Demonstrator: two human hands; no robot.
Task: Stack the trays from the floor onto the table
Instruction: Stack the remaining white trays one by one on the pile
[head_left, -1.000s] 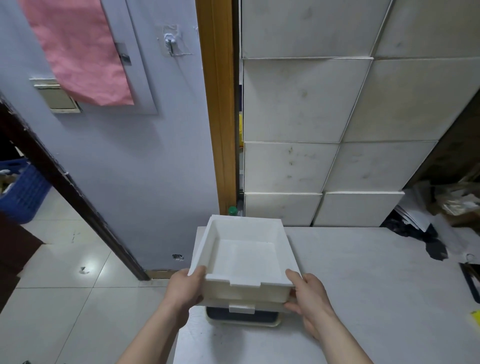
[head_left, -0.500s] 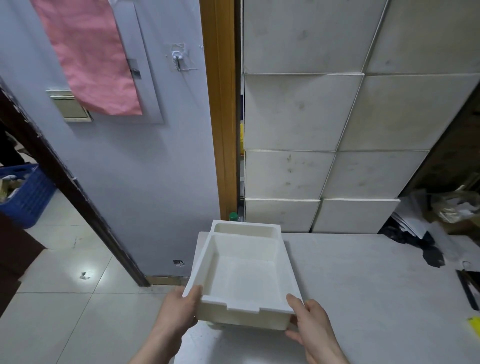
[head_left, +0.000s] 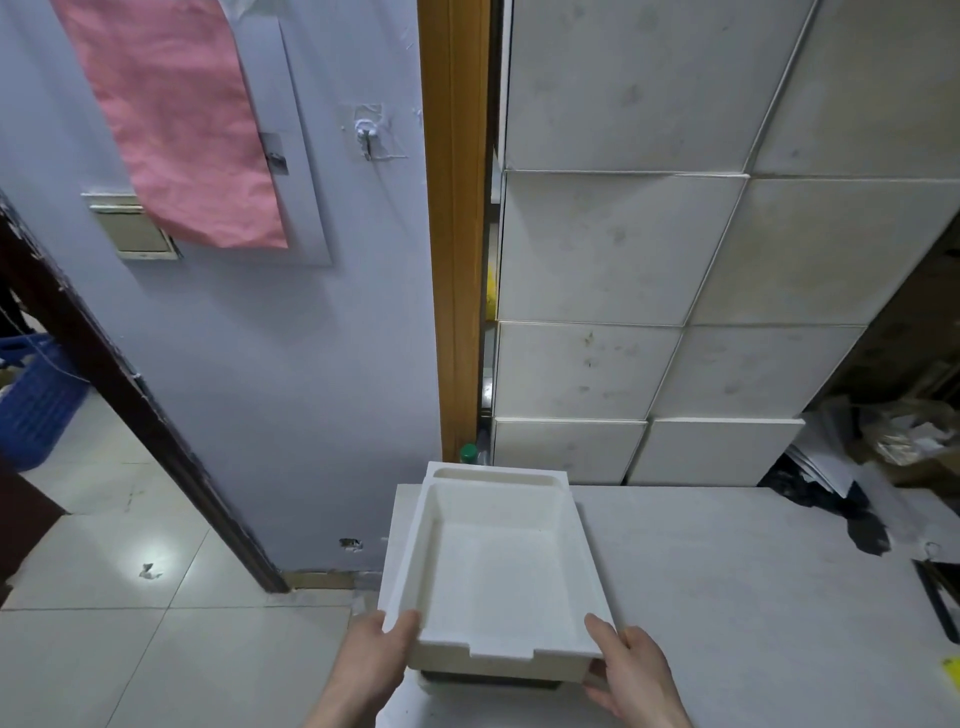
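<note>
A white rectangular tray (head_left: 498, 577) lies on top of another tray (head_left: 496, 475) at the left end of the grey table (head_left: 727, 597). The lower tray shows as a strip past the far edge and a dark strip under the near edge. My left hand (head_left: 374, 660) grips the top tray's near left corner, thumb over the rim. My right hand (head_left: 631, 675) grips the near right corner the same way.
Large white tiles (head_left: 649, 364) lean against the wall behind the table. Papers and dark clutter (head_left: 841, 493) lie at the table's far right. A green bottle cap (head_left: 468, 453) shows behind the trays. The tiled floor (head_left: 130, 597) and a blue crate (head_left: 31, 400) are to the left.
The top tray has come toward me and down over the lower tray, whose far end now shows. Both hands have kept their hold on the near corners.
</note>
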